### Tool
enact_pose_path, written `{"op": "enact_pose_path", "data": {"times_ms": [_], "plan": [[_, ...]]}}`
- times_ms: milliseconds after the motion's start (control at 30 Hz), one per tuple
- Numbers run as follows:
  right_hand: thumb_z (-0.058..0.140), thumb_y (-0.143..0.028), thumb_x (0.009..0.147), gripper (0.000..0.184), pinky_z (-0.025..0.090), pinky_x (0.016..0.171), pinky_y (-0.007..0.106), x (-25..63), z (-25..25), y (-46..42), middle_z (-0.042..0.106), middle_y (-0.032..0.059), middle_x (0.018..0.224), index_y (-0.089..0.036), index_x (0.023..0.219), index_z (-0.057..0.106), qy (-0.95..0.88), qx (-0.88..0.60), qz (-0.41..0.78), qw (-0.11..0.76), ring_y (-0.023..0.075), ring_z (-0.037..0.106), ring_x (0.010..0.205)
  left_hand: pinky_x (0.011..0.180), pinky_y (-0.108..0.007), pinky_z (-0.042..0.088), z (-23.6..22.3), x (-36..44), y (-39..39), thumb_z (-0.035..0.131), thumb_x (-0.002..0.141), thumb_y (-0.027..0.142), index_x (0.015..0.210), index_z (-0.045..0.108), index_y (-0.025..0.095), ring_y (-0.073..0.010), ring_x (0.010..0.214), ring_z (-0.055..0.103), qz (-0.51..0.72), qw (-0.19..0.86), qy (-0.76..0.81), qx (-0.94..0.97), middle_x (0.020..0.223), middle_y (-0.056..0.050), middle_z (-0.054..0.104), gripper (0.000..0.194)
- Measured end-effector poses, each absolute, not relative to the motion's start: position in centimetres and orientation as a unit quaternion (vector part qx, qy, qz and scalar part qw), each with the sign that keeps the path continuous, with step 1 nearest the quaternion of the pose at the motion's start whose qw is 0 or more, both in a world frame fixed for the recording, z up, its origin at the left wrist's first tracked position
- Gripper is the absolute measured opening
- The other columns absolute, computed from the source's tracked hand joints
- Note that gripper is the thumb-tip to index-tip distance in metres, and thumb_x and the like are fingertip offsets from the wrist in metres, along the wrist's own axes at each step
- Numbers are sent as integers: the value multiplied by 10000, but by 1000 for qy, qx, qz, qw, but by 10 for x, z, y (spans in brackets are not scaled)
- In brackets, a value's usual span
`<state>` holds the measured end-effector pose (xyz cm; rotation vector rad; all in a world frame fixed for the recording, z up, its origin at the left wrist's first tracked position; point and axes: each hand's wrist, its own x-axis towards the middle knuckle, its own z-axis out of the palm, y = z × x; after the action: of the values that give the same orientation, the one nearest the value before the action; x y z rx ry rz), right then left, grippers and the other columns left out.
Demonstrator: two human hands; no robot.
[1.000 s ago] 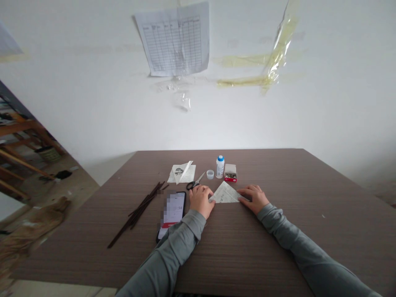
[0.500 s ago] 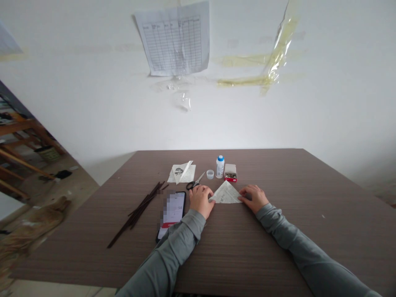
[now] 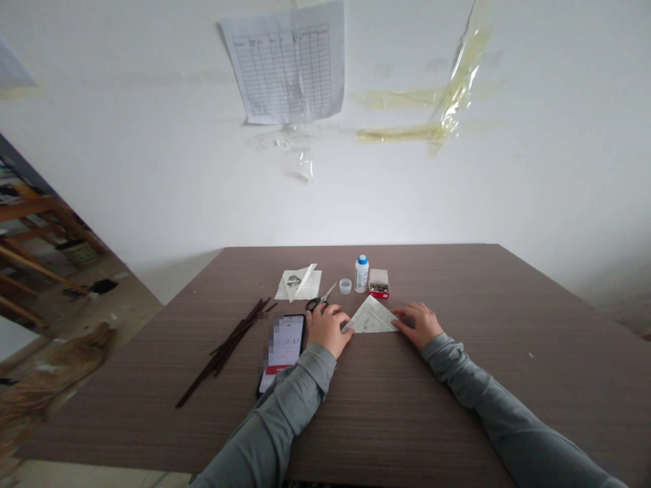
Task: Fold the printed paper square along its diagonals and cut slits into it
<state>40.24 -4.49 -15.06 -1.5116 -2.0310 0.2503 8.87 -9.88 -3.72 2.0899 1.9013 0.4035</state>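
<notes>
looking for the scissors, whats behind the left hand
Behind the left hand lie black-handled scissors, blades pointing away from it. Anything beneath the palm is covered and cannot be seen.

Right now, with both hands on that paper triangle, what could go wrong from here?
The paper triangle is held only near its side corners by the left hand and right hand, so it could slip or crease. The scissors lie just beyond the left hand, where a careless shift might knock them. The left sleeve overlaps the phone and could drag it toward the dark sticks.
</notes>
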Motion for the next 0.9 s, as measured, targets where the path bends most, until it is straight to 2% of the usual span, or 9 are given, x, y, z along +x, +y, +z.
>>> {"op": "enact_pose_path", "data": {"times_ms": [133,300,400,633,767,900], "plan": [[890,-496,1055,314,715,1152,620,403,-153,-46,948,98,1133,-389,1308,1042,-766,-568,90,287,398,886,1146,1557,-839,393,-36,90,-101,984,1044,223,1137,1041,361,-487,1778,650,137,139,661,725,1724,-48,893,176],[885,-492,1072,405,713,1188,625,406,-157,-46,957,99,1232,-435,1450,1019,-775,-555,72,292,397,892,1193,1566,-845,371,-36,91,-101,982,1049,227,1126,1032,346,-484,1794,638,138,149,655,728,1724,-56,891,150],[887,-467,1072,421,707,1191,626,407,-158,-45,960,105,1244,-433,1471,1015,-779,-551,64,292,397,891,1199,1567,-834,384,-35,91,-101,992,1049,230,1129,1034,337,-482,1794,648,136,150,658,725,1720,-65,894,140],[929,-439,1019,291,725,1148,597,406,-151,-45,962,120,1204,-342,1273,1032,-784,-527,65,320,388,892,1168,1570,-811,409,-29,92,-102,1012,1064,239,1181,1038,326,-476,1817,646,117,147,664,724,1748,-74,886,148],[906,-403,993,191,730,1164,621,401,-142,-46,972,142,1164,-294,1122,996,-784,-530,99,309,399,899,1156,1569,-807,422,-28,91,-101,1017,1063,244,1198,1036,331,-472,1821,646,113,149,663,725,1759,-65,881,161],[875,-391,979,109,720,1224,665,396,-133,-51,963,128,1095,-304,992,940,-765,-559,121,296,408,917,1137,1563,-820,428,-29,89,-100,1025,1053,236,1199,1032,324,-475,1811,654,117,151,658,729,1760,-67,880,171]]}}
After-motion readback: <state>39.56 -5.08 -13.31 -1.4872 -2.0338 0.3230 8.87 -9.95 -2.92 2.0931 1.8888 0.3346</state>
